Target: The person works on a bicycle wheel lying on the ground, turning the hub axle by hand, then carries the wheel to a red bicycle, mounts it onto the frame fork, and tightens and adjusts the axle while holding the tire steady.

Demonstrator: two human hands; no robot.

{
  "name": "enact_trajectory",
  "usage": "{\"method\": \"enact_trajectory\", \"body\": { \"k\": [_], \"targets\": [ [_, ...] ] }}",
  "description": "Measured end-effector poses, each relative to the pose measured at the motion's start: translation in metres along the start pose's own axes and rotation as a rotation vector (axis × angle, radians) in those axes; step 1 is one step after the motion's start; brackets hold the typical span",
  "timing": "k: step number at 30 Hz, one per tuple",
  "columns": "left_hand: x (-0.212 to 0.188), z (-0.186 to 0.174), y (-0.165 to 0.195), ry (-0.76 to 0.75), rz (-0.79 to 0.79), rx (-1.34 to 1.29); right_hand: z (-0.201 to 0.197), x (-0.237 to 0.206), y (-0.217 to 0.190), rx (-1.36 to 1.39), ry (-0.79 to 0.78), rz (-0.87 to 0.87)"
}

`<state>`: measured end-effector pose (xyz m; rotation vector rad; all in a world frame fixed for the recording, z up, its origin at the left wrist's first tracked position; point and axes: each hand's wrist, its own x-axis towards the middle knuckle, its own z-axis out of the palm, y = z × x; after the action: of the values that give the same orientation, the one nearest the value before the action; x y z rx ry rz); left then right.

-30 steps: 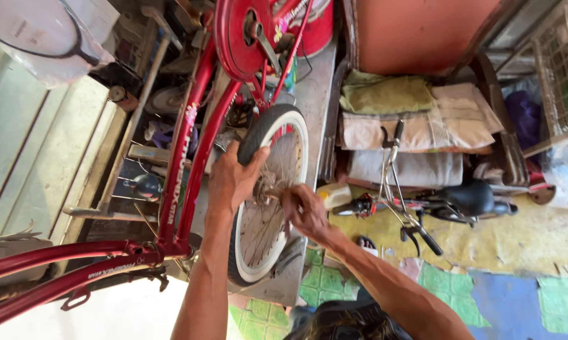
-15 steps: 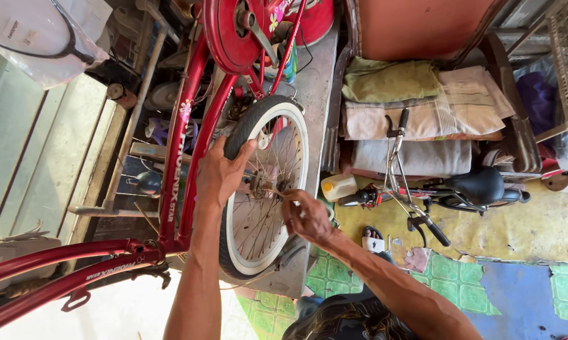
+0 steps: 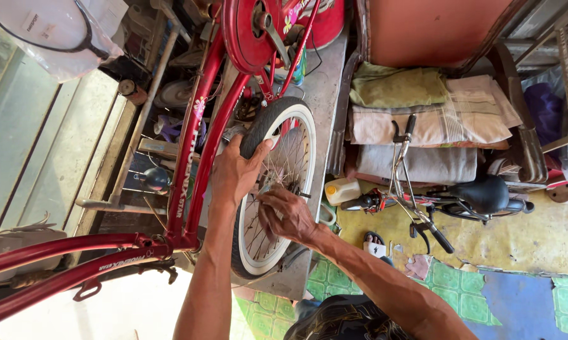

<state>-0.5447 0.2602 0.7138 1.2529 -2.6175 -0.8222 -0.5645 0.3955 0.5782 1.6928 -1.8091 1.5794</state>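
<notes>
A red bicycle frame point(image 3: 195, 151) holds a white-walled wheel point(image 3: 303, 132) with a black tyre and thin spokes. My left hand point(image 3: 233, 173) reaches up beside the frame tube, and its fingers curl over the tyre's edge. My right hand point(image 3: 287, 214) comes in from the lower right. Its fingers are closed around the hub point(image 3: 294, 189) at the wheel's centre, where a short axle end sticks out. The hub itself is mostly hidden under the fingers.
A red chain guard point(image 3: 252, 31) sits above the wheel. A small black-saddled bicycle point(image 3: 447, 201) lies to the right, under folded cloths point(image 3: 429, 119). A pale jug with a yellow cap point(image 3: 342, 191) stands near the wheel. Green tiles point(image 3: 460, 289) cover the floor.
My left hand went from lying spread against the wheel to gripping the tyre's edge. My right hand stayed at the hub. The view moved closer and shifted slightly.
</notes>
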Motion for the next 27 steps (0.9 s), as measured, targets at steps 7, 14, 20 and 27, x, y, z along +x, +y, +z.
{"method": "enact_trajectory", "body": {
  "k": [7, 14, 20, 27],
  "targets": [
    [0.001, -0.001, -0.003, -0.022, -0.018, -0.019, 0.015, -0.013, 0.004, 0.419, -0.008, 0.566],
    [0.002, 0.002, -0.003, 0.021, 0.025, -0.007, 0.033, -0.006, 0.002, 0.246, 0.0, 0.32],
    [0.004, 0.007, -0.005, 0.035, 0.036, -0.02, 0.025, -0.007, 0.008, 0.126, 0.08, 0.067],
    [0.002, 0.004, -0.01, 0.047, 0.047, -0.033, 0.024, -0.015, 0.019, 0.189, -0.006, 0.047]
  ]
}}
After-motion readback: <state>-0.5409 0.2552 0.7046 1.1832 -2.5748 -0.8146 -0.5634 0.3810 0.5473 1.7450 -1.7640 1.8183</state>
